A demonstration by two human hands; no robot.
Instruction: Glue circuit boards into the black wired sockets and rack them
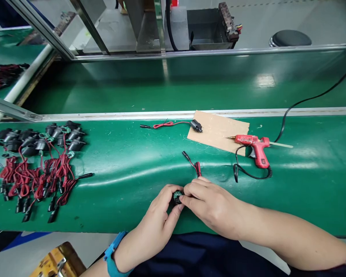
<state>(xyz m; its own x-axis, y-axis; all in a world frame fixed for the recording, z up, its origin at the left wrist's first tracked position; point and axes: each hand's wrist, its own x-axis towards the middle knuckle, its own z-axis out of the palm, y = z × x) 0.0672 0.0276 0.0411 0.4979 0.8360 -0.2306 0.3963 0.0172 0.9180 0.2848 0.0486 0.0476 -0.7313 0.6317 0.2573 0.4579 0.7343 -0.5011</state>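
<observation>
Landmark: the cardboard sheet (216, 123) on the green bench (118, 200). Nearest, well to its near left, a yellow-brown object (57, 259) is cut off from sight; its form is uncertain. On the cardboard's near side, the left hand (161, 213) holds a small black part (177, 197) with a green face in a narrow grip, covering most of it. The right hand (216, 204) touches that face; whether it pinches anything I cannot tell. A red-and-black lead (198, 168) runs behind the right hand, its end hidden. Far left of the cardboard, heaped wired units (42, 145) overlap beyond counting. A red glue gun (258, 148) points its nozzle over the cardboard's right side. Beyond the cardboard, a rail masks the base of a round black seat (291, 38).
</observation>
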